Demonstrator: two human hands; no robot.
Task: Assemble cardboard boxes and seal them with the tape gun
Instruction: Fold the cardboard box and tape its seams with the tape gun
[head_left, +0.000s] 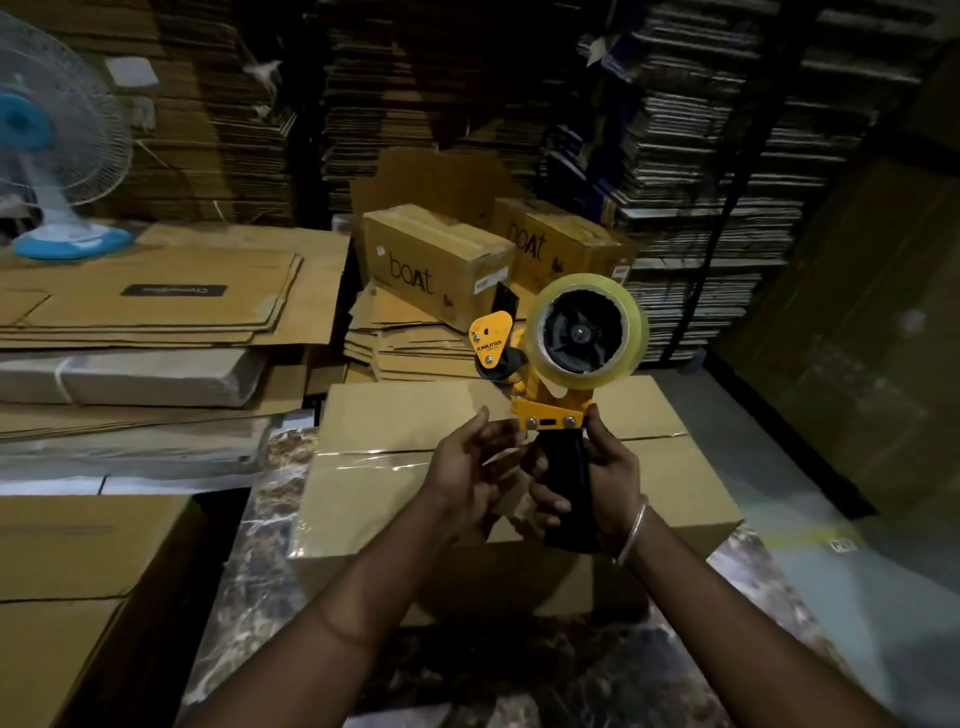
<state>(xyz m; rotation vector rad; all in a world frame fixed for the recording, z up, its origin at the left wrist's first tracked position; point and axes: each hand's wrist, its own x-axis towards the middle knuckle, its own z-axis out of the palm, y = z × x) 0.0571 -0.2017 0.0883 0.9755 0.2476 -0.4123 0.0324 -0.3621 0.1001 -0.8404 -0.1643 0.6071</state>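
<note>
While the right hand (605, 480) grips its black handle, the tape gun (558, 364) stands upright above the cardboard box (395, 467).
Left hand (470, 467) hovers beside the handle, fingers loosely spread — holding nothing — over the box's taped seam on the marbled table (249, 587).

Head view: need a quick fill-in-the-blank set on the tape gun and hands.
1. The right hand grips the tape gun by its black ____.
2. The tape roll on the gun is ____ in colour, not brown.
3. The left hand holds ____; its fingers are loosely extended beside the gun.
4. Under the hands sits a closed cardboard ____.

Missing: handle; clear; nothing; box
</note>
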